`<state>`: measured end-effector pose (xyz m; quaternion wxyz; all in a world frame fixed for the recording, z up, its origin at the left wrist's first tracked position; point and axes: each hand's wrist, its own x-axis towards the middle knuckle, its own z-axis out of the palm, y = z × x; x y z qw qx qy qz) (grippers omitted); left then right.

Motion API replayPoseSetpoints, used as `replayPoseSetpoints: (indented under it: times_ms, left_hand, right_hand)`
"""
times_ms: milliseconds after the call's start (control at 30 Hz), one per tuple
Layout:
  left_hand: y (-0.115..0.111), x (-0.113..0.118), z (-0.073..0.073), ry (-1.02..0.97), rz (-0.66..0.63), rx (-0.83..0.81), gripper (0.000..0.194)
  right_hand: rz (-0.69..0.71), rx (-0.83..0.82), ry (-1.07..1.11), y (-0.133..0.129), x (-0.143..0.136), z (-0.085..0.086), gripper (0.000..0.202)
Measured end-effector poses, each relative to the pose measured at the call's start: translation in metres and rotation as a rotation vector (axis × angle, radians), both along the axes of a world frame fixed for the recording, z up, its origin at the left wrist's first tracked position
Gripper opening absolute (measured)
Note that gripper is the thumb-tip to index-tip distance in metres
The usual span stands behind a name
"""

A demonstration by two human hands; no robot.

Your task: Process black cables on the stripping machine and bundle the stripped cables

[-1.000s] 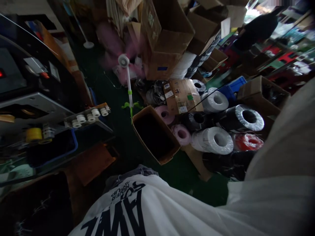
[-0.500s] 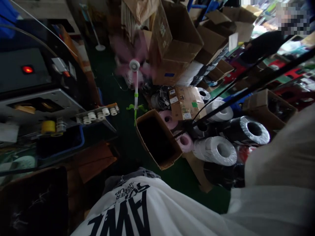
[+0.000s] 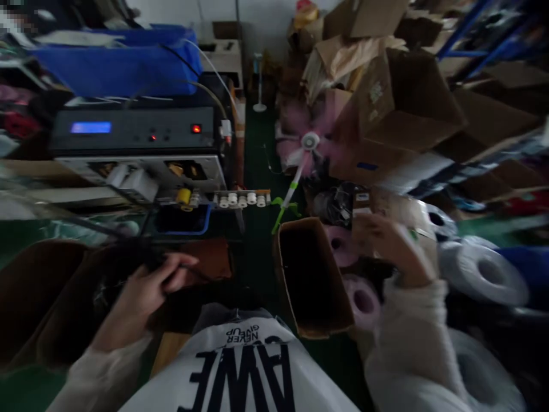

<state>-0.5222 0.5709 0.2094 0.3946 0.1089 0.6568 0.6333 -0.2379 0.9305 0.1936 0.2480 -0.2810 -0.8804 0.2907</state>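
Note:
My left hand [image 3: 148, 286] is at the lower left with its fingers closed round a bundle of black cables [image 3: 103, 226]. The bundle is blurred and stretches from the fist toward the left edge; a thin dark end sticks out to the right. My right hand [image 3: 392, 243] is raised in front of a taped carton [image 3: 409, 209], above the pink rolls [image 3: 362, 300]. Motion smears its fingers, and whether it holds anything does not show. Between my hands an open cardboard box [image 3: 281, 260] with a dark inside stands on the floor.
At the left is a machine [image 3: 141, 129] with a lit display, a row of white rollers [image 3: 242, 198] and a blue bin [image 3: 208, 220] below. A pink fan [image 3: 309, 141] spins ahead. Wrapped white rolls [image 3: 491, 269] and open cartons [image 3: 412, 123] crowd the right.
My view has swung left. The black cables, which crossed the right side over the open box, are now at the left in my left hand. Both hands have come into view.

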Motion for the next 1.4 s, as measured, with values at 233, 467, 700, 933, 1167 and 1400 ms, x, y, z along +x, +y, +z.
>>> replayPoseSetpoints:
  times_ms: [233, 467, 700, 933, 1167, 1400]
  left_hand:
    - [0.074, 0.028, -0.021, 0.004, -0.212, 0.156, 0.038]
    - [0.053, -0.001, -0.029, -0.039, 0.072, 0.306, 0.036]
    - [0.033, -0.042, -0.022, -0.026, 0.233, 0.383, 0.033]
    - [0.026, -0.048, -0.023, -0.019, 0.090, 0.349, 0.033]
    - [0.002, -0.084, -0.001, 0.015, 0.163, 0.433, 0.032]
    - [-0.021, -0.117, 0.015, 0.055, 0.205, 0.440, 0.031]
  right_hand:
    - [0.666, -0.501, 0.114, -0.157, -0.142, -0.021, 0.027]
    - [0.563, -0.694, 0.039, -0.146, -0.129, -0.057, 0.028]
    - [0.549, -0.627, -0.070, -0.139, -0.129, -0.079, 0.026]
    - [0.522, -0.425, 0.100, -0.186, -0.201, -0.044, 0.026]
    - [0.558, -0.736, 0.157, -0.214, -0.241, -0.023, 0.016]
    - [0.637, -0.938, 0.182, -0.228, -0.262, -0.024, 0.021]
